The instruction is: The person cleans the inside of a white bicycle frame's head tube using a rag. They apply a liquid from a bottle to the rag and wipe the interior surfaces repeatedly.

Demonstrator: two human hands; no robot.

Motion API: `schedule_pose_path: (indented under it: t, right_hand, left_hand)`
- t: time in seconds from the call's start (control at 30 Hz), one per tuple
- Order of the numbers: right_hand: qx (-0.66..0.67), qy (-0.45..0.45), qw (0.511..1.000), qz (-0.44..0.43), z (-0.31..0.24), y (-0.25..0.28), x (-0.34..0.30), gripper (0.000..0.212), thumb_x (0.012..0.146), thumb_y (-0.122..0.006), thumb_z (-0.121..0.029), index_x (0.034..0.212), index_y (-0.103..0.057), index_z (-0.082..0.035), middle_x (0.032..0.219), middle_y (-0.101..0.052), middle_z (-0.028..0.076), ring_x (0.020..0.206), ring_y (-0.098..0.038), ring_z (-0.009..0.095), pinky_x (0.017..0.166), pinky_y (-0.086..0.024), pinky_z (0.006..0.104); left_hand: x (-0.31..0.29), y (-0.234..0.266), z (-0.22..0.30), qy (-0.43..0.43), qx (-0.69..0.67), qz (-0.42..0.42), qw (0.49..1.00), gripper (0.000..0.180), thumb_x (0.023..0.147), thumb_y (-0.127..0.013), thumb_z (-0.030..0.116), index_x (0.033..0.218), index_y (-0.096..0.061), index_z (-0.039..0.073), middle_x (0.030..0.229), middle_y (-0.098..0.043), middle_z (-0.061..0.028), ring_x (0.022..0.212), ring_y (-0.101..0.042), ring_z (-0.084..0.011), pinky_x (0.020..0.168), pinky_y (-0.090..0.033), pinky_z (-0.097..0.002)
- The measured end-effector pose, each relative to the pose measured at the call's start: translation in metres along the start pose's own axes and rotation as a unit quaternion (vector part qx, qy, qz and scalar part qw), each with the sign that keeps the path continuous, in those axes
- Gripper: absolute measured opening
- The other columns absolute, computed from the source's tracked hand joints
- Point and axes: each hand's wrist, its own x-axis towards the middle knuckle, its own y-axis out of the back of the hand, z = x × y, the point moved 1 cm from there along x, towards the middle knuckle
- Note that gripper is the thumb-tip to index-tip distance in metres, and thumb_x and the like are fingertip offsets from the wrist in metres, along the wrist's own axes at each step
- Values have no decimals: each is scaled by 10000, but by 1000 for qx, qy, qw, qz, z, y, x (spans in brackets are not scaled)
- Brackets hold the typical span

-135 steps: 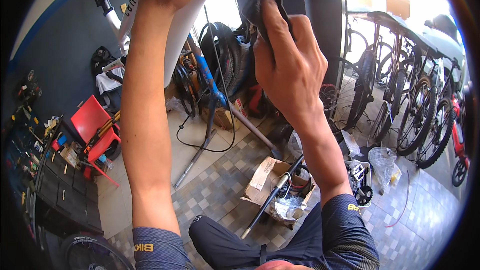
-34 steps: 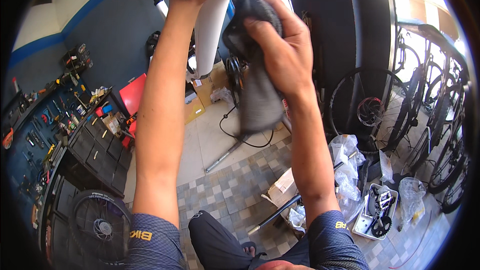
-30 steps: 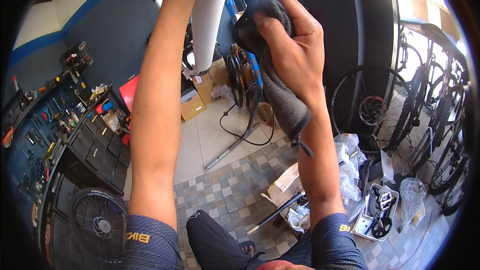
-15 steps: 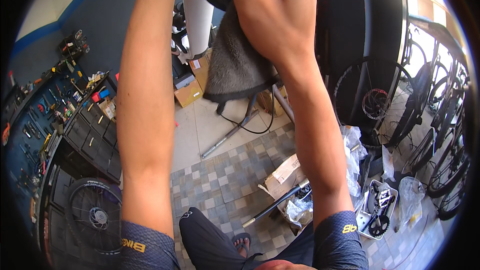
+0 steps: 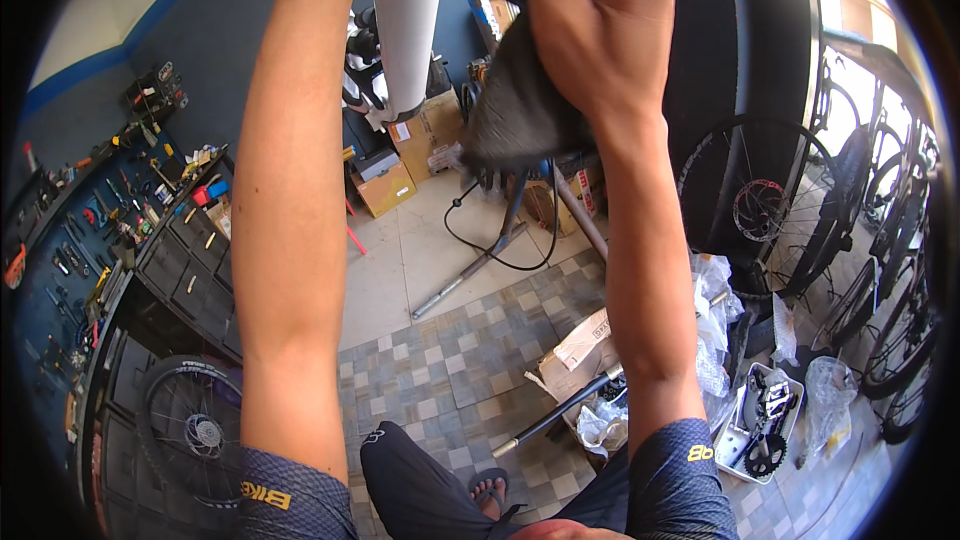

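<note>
My right hand (image 5: 612, 35) is raised at the top centre, closed around a dark grey cloth (image 5: 525, 105) that hangs down from it. Just left of the cloth is a smooth white tube (image 5: 408, 25), which looks like part of a bicycle frame, running up out of the picture. A gap separates it from the cloth. My left forearm (image 5: 290, 180) reaches up beside the tube; the hand itself lies beyond the top edge. What it touches is hidden.
A metal stand leg (image 5: 465, 275) with a looped black cable rests on the floor. Cardboard boxes (image 5: 385, 188) stand behind. At right are an open carton (image 5: 575, 355), a white tray (image 5: 735, 430) of bicycle parts, and several bicycles. A tool wall and drawers (image 5: 185, 260) line the left.
My right hand has moved right with the cloth, away from the white tube. More of the tube and a blue tube behind now show. My left arm has hardly moved.
</note>
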Motion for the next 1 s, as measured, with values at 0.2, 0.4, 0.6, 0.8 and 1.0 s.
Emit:
schedule_pose_path:
  t: [0.2, 0.4, 0.6, 0.8, 1.0]
  right_hand:
    - [-76, 44, 995, 38, -5, -24, -6, 487, 814, -591, 18, 1301, -610, 32, 1081, -712, 244, 966, -723, 355, 846, -559, 369]
    - [231, -243, 942, 31, -41, -32, -6, 438, 898, -555, -24, 1323, -601, 74, 923, -696, 71, 806, -628, 122, 725, -510, 275]
    - [621, -433, 650, -67, -32, -22, -6, 205, 960, -552, -187, 802, -496, -70, 658, -440, 25, 497, -377, 167, 466, -319, 322]
    - [531, -412, 740, 15, -30, 9, -23, 434, 1015, -473, -419, 845, -562, -30, 711, -510, 61, 629, -484, 175, 514, -391, 296]
    - [343, -329, 871, 124, -2, 41, -19, 497, 1073, -443, -432, 1163, -663, 4, 936, -710, 116, 821, -692, 175, 769, -556, 305]
  left_hand:
    - [-1, -4, 2, 2, 15, 19, 1000, 526, 1069, -468, 466, 1177, -666, -9, 989, -691, -67, 881, -648, -128, 783, -515, -265]
    - [-5, 0, -7, -38, 66, 59, 995, 525, 1068, -471, 454, 1136, -674, -26, 957, -688, -66, 870, -637, -128, 777, -506, -276]
    - [-8, 7, -2, -5, 70, 65, 995, 488, 1075, -464, 430, 1083, -683, -7, 927, -674, -46, 845, -616, -137, 773, -492, -294]
    - [-4, 13, -3, -37, 122, 56, 990, 486, 1074, -468, 432, 1056, -679, -5, 913, -675, -58, 834, -606, -137, 763, -482, -299]
    - [-6, -3, 2, -37, 131, 78, 988, 503, 1067, -479, 439, 1029, -672, -23, 875, -670, -67, 819, -603, -146, 751, -473, -303]
